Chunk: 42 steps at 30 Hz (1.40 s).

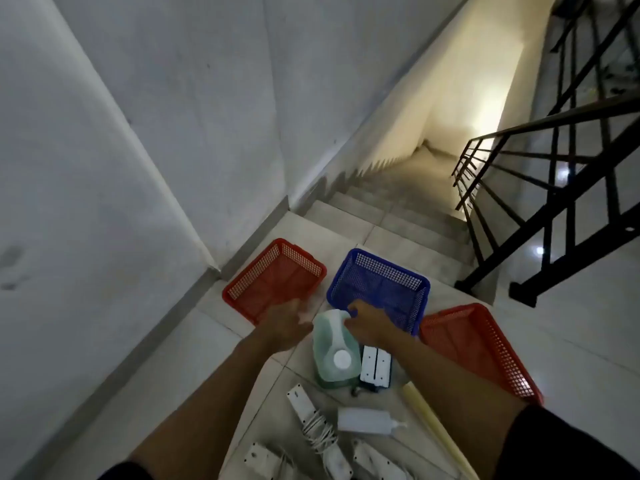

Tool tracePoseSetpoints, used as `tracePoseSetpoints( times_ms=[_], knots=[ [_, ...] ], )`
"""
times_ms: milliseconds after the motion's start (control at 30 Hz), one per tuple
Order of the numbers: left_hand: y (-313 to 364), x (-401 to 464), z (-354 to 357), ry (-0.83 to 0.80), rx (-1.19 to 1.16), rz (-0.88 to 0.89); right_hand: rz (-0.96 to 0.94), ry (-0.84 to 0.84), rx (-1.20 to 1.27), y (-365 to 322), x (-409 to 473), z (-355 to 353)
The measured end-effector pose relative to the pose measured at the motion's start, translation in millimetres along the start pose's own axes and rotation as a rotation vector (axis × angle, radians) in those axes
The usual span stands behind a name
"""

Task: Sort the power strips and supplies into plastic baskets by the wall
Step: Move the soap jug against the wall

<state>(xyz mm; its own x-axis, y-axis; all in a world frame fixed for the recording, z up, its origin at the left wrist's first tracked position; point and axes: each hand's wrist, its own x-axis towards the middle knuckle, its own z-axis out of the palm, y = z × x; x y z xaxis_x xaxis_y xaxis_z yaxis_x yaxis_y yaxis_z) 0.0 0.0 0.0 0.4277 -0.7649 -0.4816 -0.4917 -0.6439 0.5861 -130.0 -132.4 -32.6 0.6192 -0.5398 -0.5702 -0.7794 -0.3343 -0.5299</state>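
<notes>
Tiled landing floor (pixel 221 344) filled the lower centre of frame, wall (pixel 104 168) at left, stairs (pixel 391 216) dropping away at upper centre, black railing (pixel 540 188) at right. Three mesh baskets sat in a row mid-frame: red basket (pixel 273 280) on the left by the wall, blue basket (pixel 379 289) in the middle, second red basket (pixel 478 348) to the right. Green jug (pixel 334 351) with white cap stood just below the blue basket. Right hand (pixel 369 323) gripped the jug's top, fingers curled round it. Left hand (pixel 284 323) hovered beside the jug, blurred, grip cannot tell. Yellowish tube (pixel 436 431) lay at lower right. White power strips (pixel 375 367) and a squeeze bottle (pixel 369 420) lay on the floor at bottom centre, outside the baskets.
</notes>
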Motion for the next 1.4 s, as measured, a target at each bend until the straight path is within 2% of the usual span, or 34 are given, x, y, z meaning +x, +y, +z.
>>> tracePoseSetpoints(
  times_ms=[133, 333, 400, 533, 633, 967, 1067, 1233, 1400],
  knots=[
    [-34.0, 37.4, 41.2, -0.032, -0.087, -0.110, 0.144, -0.072, 0.057, 29.8, 56.8, 47.8],
    [-88.0, 79.3, 89.2, -0.071, -0.195, -0.185, 0.238, -0.092, 0.100, 57.7, 124.8, 106.0],
    [-98.8, 85.1, 96.0, -0.095, -0.216, -0.213, 0.273, -0.082, 0.132, 61.0, 137.7, 116.5],
    [-123.5, 86.1, 99.3, -0.093, -0.259, -0.239, 0.404, -0.002, 0.369, 67.3, 156.9, 130.3],
    [-139.1, 80.7, 95.1, -0.121, -0.266, -0.241, 0.451, -0.002, 0.381, 65.8, 157.5, 130.1],
    [-195.4, 56.5, 39.4, -0.102, -0.235, -0.184, 0.351, -0.111, 0.030, 23.5, 142.3, 154.3],
    [-215.0, 42.6, 19.4, -0.100, -0.208, -0.198, 0.302, -0.171, -0.183, -7.8, 138.8, 159.3],
    [-248.8, 21.5, -20.1, -0.069, -0.202, -0.196, 0.075, -0.277, -0.583, -78.6, 136.7, 179.7],
    [-293.4, 7.1, -53.7, -0.005, -0.210, -0.228, -0.250, -0.361, -0.908, -159.5, 141.3, 214.6]
  ],
)
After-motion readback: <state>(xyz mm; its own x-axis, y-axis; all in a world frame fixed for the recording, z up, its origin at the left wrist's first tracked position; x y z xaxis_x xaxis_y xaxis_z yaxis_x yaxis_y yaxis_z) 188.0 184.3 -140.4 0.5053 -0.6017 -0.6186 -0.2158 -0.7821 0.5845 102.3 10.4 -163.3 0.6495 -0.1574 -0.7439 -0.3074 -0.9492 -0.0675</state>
